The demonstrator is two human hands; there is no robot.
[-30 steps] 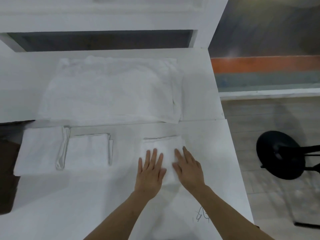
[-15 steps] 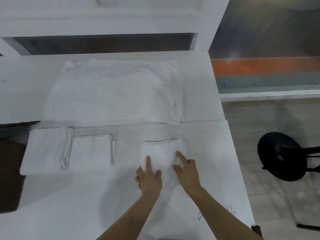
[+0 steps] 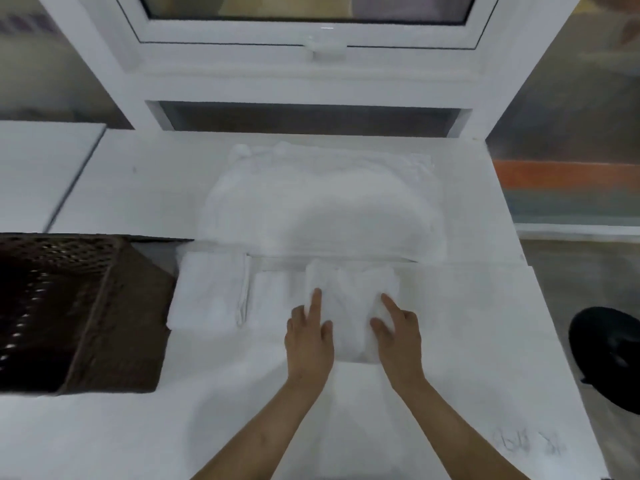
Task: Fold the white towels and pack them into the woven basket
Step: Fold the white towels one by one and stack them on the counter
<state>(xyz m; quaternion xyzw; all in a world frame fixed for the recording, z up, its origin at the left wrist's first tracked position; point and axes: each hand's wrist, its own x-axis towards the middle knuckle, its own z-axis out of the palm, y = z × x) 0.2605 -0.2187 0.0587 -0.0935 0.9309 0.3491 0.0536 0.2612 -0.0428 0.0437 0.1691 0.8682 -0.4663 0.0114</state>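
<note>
white bench (image 3: 467,341) with a big spread towel (image 3: 322,209) at the back, dark woven basket (image 3: 114,327) left, two folded towels (image 3: 211,292) beside it. both hands, left (image 3: 309,336) and right (image 3: 398,336), grip the edges of a folded towel (image 3: 349,299), forefingers extended.

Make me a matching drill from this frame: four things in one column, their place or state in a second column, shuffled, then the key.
Things
1. woven basket
2. folded towel under the hands
3. large spread towel
4. black stool

Places or states
A. on the floor, right edge of view
B. lying flat at the far side of the table, below the window
C. dark brown, at the table's left
D. gripped on both sides by left hand and right hand

Pairs: 1-C, 2-D, 3-B, 4-A
</note>
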